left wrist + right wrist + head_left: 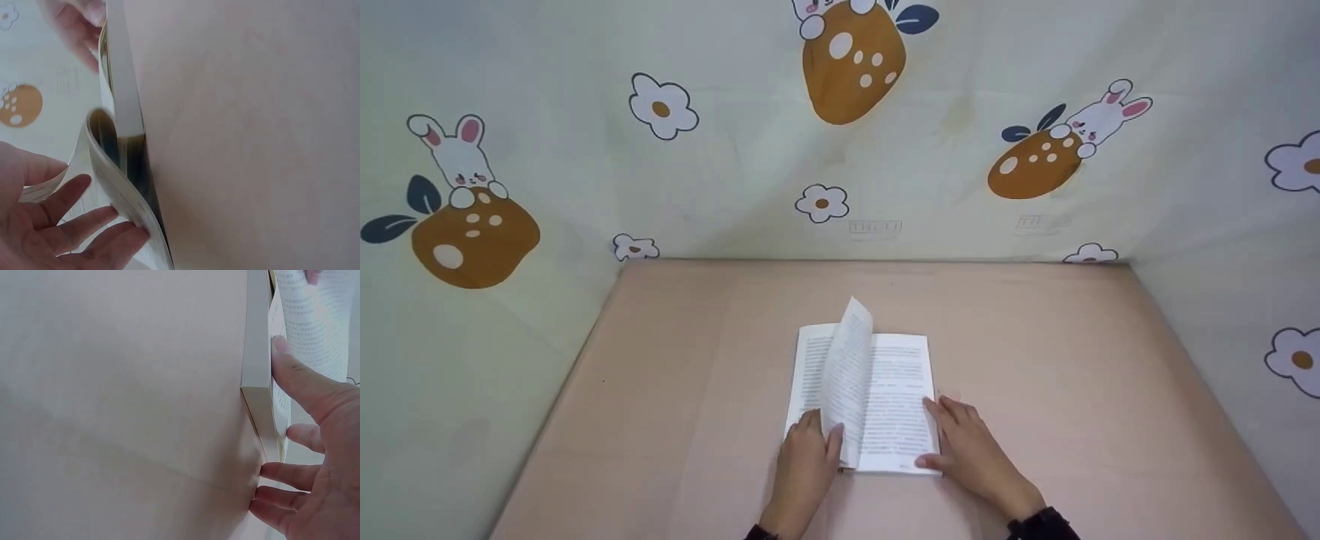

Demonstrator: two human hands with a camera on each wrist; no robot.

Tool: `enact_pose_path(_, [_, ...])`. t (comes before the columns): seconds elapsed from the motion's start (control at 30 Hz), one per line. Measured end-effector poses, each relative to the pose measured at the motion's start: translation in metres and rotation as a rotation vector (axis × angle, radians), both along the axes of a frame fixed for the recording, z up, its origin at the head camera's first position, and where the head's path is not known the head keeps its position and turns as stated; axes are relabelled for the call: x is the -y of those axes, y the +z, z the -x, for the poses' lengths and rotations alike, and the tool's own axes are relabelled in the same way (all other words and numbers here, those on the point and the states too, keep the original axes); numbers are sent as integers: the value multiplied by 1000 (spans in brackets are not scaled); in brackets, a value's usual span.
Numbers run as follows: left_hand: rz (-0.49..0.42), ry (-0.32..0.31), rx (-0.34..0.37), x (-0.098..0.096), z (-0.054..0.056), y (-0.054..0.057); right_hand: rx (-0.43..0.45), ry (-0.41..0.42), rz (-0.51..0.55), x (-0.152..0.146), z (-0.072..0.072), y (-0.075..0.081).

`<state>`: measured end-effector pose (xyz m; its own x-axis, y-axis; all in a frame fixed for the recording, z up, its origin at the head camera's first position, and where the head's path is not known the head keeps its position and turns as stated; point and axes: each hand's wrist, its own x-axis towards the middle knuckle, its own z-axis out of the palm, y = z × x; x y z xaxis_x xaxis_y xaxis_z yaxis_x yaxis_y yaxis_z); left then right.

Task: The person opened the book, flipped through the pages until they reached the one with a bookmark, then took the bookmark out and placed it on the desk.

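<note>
An open paperback book (896, 405) lies on the table, with print on both sides. One page (847, 367) stands raised and curved near the middle, its top corner pointing up. My left hand (806, 457) is at the book's lower left, its thumb on one side of the raised page and its fingers on the other. In the left wrist view those fingers (84, 225) lie spread along the bent left half. My right hand (979, 450) rests at the lower right edge. Its thumb (298, 374) presses the right page, and its other fingers reach past the book's edge to the table.
The table (675, 375) has a plain pinkish cover. Pale cloth walls (720, 165) printed with rabbits, fruit and flowers stand at its back and both sides. Dark sleeve cuffs (1042, 525) show at the front edge.
</note>
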<state>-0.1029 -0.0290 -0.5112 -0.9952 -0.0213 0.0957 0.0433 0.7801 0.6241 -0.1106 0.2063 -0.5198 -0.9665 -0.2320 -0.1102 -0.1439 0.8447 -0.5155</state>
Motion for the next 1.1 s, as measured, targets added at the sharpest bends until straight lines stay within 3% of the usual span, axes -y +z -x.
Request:
enact_pose_path(0.1, [-35, 34, 17, 8, 0, 1, 4, 1, -3, 1, 1, 1])
enact_pose_path(0.33, [-36, 43, 22, 15, -2, 1, 4, -5, 1, 2, 1, 3])
enact_pose_path(0.43, [-11, 50, 44, 15, -1, 2, 6, -3, 4, 2, 1, 2])
enact_pose_path(0.67, [147, 89, 99, 13, 0, 2, -26, 12, -5, 2, 1, 2])
enact_pose_path(0.83, [141, 108, 126, 14, 5, 3, -52, 22, -32, 3, 2, 3])
enact_pose_path(1.1, [110, 97, 70, 11, 7, 1, -34, 23, -35, 4, 5, 4])
